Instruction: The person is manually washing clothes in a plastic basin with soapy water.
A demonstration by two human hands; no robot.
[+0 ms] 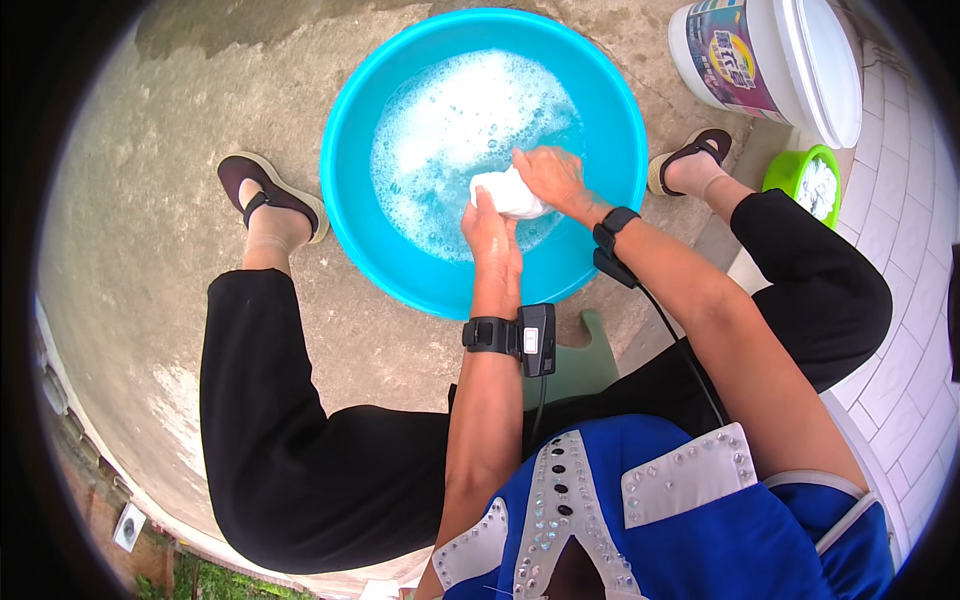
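A wet white cloth (506, 193) is bunched up between my two hands, over a large blue plastic basin (611, 142). My left hand (491, 232) grips its near left end from below, thumb along the side. From the upper right my right hand (551, 176) clasps the other end, fingers curled over. Soapy water with thick white foam (480, 105) fills the bottom of the basin. Black straps with small cabled boxes circle both my wrists.
The basin stands on a concrete floor (150, 187) between my feet. To the upper right is a white plastic bucket (761, 60) with a printed label. Below it sits a green basin (787, 171) holding white material. Part of a green plastic stool (577, 367) shows beneath me.
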